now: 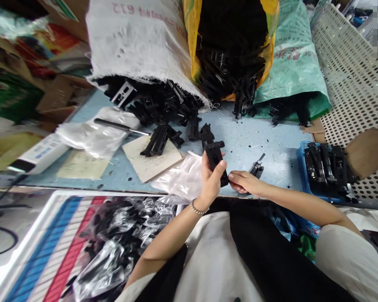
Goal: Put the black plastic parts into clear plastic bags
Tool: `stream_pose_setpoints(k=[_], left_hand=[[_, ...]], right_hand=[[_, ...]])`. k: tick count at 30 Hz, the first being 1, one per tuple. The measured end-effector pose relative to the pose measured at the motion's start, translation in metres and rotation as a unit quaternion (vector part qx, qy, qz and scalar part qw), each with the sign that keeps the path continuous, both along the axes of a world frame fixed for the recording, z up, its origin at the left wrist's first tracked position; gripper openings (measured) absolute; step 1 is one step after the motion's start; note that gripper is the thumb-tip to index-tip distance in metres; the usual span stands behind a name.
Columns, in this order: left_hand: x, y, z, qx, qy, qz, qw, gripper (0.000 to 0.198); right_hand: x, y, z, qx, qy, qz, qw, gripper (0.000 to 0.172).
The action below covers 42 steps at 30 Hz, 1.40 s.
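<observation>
My left hand [212,178] is wrapped round a long black plastic part [214,155], held tilted above the front of the bench. My right hand [244,182] has its fingers pinched together at the lower end of that same part; whether anything small is between them is hidden. Just beyond the right hand, another slim black part [257,168] lies on the bench. Left of my left hand, a clear plastic bag [184,176] hangs over the bench edge. Several black parts [159,140] rest on a pale square board [145,157].
Black parts spill from a white sack [138,42], a yellow sack [192,46] and a green sack [297,58] at the back. A blue basket [305,167] of parts stands right, by a perforated panel [349,63]. A screwdriver [119,126] lies left, above a white crate [47,218].
</observation>
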<state>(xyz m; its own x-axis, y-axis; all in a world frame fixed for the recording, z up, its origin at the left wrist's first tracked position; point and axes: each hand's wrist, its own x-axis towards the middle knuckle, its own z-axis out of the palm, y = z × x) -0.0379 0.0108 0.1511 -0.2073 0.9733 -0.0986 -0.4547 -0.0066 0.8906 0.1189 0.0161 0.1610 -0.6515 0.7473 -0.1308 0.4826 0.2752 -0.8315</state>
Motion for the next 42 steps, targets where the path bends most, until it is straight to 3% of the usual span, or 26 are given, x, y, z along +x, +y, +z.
stream_pose_setpoints(k=[2,5,7,10,12,14,17,20,23,25,27,29,31,34,36,39,42], left_hand=[[-0.003,0.003,0.003,-0.024,-0.038,-0.038,0.998,0.042],[-0.006,0.009,0.004,-0.118,-0.084,-0.118,0.982,0.047],[-0.007,0.012,-0.004,-0.141,-0.080,-0.128,0.978,0.054],[-0.004,0.017,-0.032,-0.116,-0.042,-0.080,0.989,0.061],[0.003,0.021,-0.058,-0.106,0.008,-0.072,0.992,0.052],[0.019,0.022,-0.081,-0.101,0.084,-0.103,0.986,0.036],[0.047,0.020,-0.101,-0.034,0.212,-0.137,0.967,0.022],[0.059,0.017,-0.106,0.037,0.258,-0.133,0.956,0.015],[0.038,0.013,-0.102,0.017,0.229,-0.114,0.966,0.015],[0.014,0.011,-0.095,-0.017,0.171,-0.061,0.983,0.017],[-0.008,0.010,-0.083,-0.022,0.098,0.007,0.995,0.024],[-0.022,0.013,-0.065,-0.004,0.031,0.025,0.999,0.037],[-0.026,0.018,-0.047,-0.014,-0.035,-0.015,0.999,0.047],[-0.023,0.020,-0.026,-0.069,-0.059,-0.087,0.992,0.048],[-0.018,0.016,-0.018,-0.098,-0.039,-0.119,0.987,0.050],[-0.013,0.003,-0.013,-0.116,-0.004,-0.156,0.981,0.061],[-0.010,-0.009,-0.010,-0.118,0.042,-0.176,0.976,0.069]], right_hand=[[0.000,0.000,0.001,0.049,-0.023,0.018,0.998,0.054],[0.004,0.004,0.003,0.239,-0.080,0.075,0.965,0.048],[0.008,0.009,0.006,0.277,-0.106,0.112,0.948,0.045],[0.010,0.028,0.015,0.189,-0.126,0.114,0.967,0.043],[0.001,0.051,0.020,0.128,-0.131,0.051,0.982,0.046],[-0.023,0.079,0.020,0.120,-0.149,-0.053,0.980,0.048],[-0.071,0.118,0.002,0.120,-0.244,-0.127,0.954,0.049],[-0.103,0.145,-0.021,0.052,-0.279,-0.144,0.948,0.052],[-0.098,0.155,-0.030,-0.028,-0.224,-0.174,0.959,0.042],[-0.080,0.146,-0.026,-0.036,-0.192,-0.183,0.964,0.042],[-0.063,0.122,-0.019,0.035,-0.185,-0.192,0.963,0.050],[-0.051,0.085,-0.012,0.172,-0.205,-0.183,0.946,0.064],[-0.045,0.047,-0.003,0.275,-0.214,-0.119,0.930,0.066],[-0.033,0.013,0.010,0.291,-0.134,0.019,0.947,0.047],[-0.020,0.013,0.016,0.292,-0.082,0.015,0.953,0.032],[0.001,0.035,0.019,0.355,-0.120,-0.069,0.925,0.026],[0.011,0.054,0.012,0.362,-0.163,-0.046,0.917,0.028]])
